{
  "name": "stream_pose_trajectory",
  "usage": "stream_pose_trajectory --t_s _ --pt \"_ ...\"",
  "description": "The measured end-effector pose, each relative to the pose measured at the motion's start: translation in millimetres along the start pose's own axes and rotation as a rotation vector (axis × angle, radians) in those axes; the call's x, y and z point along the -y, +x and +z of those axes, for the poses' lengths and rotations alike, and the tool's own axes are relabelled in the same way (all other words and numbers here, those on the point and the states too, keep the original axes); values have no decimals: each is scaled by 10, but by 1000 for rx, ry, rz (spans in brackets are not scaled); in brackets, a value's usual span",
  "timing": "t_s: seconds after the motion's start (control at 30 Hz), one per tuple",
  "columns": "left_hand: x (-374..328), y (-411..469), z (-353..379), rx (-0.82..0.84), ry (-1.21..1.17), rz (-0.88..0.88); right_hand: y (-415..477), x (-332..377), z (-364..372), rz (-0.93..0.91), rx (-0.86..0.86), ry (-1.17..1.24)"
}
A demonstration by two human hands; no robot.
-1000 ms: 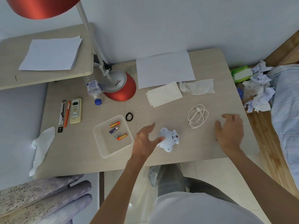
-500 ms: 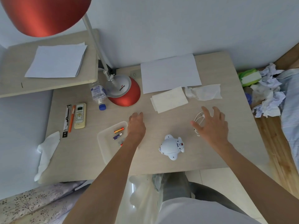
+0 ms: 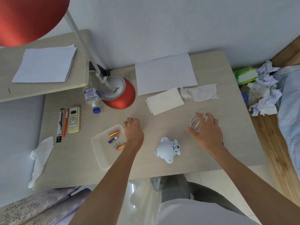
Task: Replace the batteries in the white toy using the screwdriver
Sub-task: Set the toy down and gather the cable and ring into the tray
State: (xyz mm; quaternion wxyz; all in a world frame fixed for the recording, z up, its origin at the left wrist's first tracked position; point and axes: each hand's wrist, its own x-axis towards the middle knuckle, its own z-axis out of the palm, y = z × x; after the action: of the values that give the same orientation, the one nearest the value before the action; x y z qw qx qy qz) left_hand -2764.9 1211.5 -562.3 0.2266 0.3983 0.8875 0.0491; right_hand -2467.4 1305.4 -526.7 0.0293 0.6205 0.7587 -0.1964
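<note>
Two hands are hovering over the desk (image 3: 162,166) and neither is gripping anything that we are able to see: our left hand (image 3: 133,129) is curling loosely, knuckles up, just past the far corner of the clear tray (image 3: 101,159), and our right hand (image 3: 207,128) is spreading open, palm down, over the near side of the coiled white cable (image 3: 194,120). The white toy (image 3: 168,149) is lying untouched on the desk between our two wrists, nearer us than either palm. Three batteries (image 3: 113,133) are lying in the tray just left of our left wrist. We are not making out a screwdriver anywhere; the orange tool (image 3: 65,123) far to the left of our left hand, beside the remote (image 3: 74,119), may be it, but we cannot tell. We are judging the risks as these: our left forearm is passing right over the tray's edge and could be nudging it, rolling the batteries together so fresh and spent ones are getting mixed; our right fingers could be snagging the cable and dragging it into the toy; and any tiny screws we are loosening could be rolling off the near edge beneath our wrists.
</note>
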Motion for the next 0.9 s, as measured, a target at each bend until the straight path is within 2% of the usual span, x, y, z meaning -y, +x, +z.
stream_pose_trajectory --t_s 0.2,0.7,0.9 --pt "30 -54 53 -12 -168 32 4 -5 1 0 8 24" --pt "96 -79 185 -4 -367 50 43 -71 100 -3 20 112" --pt "103 -75 212 41 -378 24 105 -51 122 110 86 245"
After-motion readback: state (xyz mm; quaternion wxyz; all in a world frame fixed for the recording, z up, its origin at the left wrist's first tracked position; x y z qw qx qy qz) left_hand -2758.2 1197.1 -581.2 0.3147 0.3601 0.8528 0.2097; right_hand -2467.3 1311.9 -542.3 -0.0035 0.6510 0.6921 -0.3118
